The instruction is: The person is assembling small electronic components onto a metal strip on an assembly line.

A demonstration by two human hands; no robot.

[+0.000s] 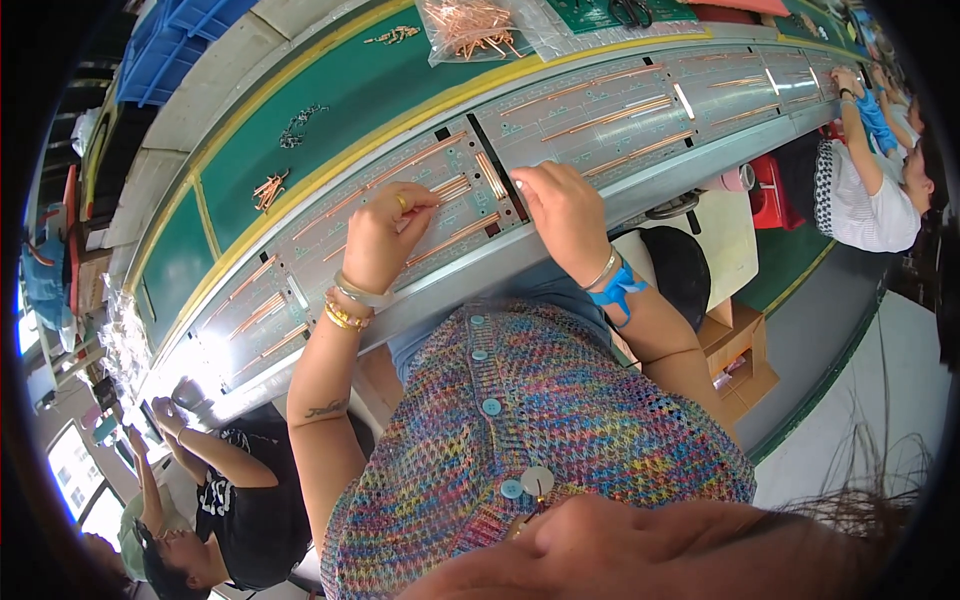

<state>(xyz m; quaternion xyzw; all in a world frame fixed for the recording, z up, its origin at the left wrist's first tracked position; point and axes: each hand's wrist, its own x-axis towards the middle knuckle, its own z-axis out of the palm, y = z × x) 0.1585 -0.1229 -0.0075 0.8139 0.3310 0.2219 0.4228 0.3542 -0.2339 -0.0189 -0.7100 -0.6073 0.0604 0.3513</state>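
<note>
A long metal track holds a row of flat grey circuit panels (330, 235) with thin copper strips (450, 190) lying in lines on them. Over the panel in front of me is my left hand (385, 235), its fingers curled into a pinch beside the copper strips. Whatever lies between those fingertips is too small to make out. My right hand (562, 215) is at the panel's right end, by a dark gap (490, 150) between two panels. Its thumb and fingertips are drawn together, and I cannot tell what they hold.
Beyond the track, a green work surface (350, 90) carries a bag of copper pieces (470, 25), a small copper pile (270, 190) and small dark parts (300, 125). Blue crates (175, 45) stand far left. Other people work along the track on both sides; a cardboard box (740, 365) stands at lower right.
</note>
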